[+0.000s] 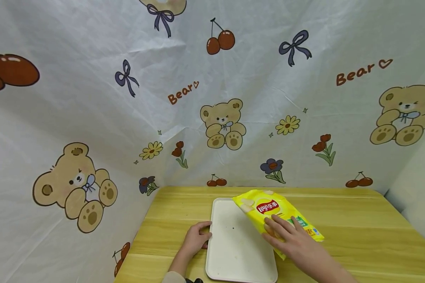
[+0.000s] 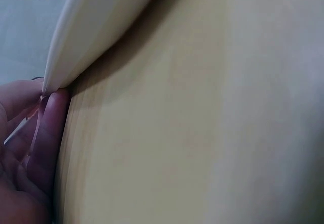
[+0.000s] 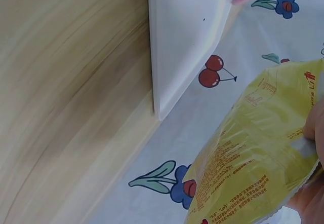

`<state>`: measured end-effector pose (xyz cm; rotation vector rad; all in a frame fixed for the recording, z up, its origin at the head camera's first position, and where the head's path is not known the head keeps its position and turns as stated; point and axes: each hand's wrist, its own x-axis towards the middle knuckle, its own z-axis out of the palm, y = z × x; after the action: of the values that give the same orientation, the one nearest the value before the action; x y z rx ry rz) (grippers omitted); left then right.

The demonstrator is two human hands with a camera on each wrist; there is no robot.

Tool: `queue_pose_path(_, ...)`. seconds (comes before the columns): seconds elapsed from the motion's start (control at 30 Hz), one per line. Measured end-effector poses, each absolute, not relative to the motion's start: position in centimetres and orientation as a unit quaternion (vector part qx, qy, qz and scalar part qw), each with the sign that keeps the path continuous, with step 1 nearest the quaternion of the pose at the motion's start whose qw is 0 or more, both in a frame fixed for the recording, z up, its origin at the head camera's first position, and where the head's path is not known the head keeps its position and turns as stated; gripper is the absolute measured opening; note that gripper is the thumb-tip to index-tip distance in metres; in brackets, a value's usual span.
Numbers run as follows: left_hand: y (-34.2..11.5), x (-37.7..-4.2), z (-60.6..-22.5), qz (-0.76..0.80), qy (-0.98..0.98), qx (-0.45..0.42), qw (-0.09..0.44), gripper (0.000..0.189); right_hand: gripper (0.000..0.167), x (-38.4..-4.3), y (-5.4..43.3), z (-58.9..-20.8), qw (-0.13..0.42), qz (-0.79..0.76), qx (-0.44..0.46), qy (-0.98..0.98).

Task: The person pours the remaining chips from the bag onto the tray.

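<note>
A white rectangular tray [image 1: 235,251] lies on the wooden table in the head view. My left hand [image 1: 195,240] pinches its left rim; the left wrist view shows fingertips above and below the tray's edge [image 2: 96,31]. A yellow Lay's potato chip bag [image 1: 269,208] is held tilted over the tray's right side by my right hand [image 1: 297,243], whose fingers spread across the front. In the right wrist view the bag's printed back [image 3: 253,148] faces the camera, apart from the tray [image 3: 187,36], with part of my right hand [image 3: 316,138] gripping its side.
The wooden table [image 1: 361,232] extends to both sides of the tray. Behind and to the left hangs a white cloth [image 1: 255,78] printed with bears, cherries, bows and flowers. A small dark object [image 1: 197,280] shows by my left wrist at the bottom edge.
</note>
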<state>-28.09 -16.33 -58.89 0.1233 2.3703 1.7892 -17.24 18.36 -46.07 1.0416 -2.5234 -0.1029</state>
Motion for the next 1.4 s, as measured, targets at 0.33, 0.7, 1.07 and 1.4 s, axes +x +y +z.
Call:
queue_pose_path(0.33, -16.3, -28.1, -59.1, 0.594, 0.8, 0.04, 0.08, 0.044, 0.084, -17.4, 17.4, -46.4, 0.174, -0.028, 0.386, -0.905)
queue_pose_path(0.7, -16.3, -28.2, -58.9, 0.584, 0.807, 0.038, 0.08, 0.043, 0.08, -17.4, 16.2, -46.7, 0.189, -0.032, 0.423, -0.885)
queue_pose_path(1.07, -16.5, -28.1, -58.8, 0.578, 0.812, 0.049, 0.073, 0.044, 0.077, -17.6, 15.1, -46.6, 0.194, -0.033, 0.433, -0.88)
queue_pose_path(1.4, -16.3, -27.8, -58.7, 0.574, 0.814, 0.059, 0.064, 0.043, 0.079, -17.7, 14.9, -46.5, 0.215, -0.025, 0.45, -0.866)
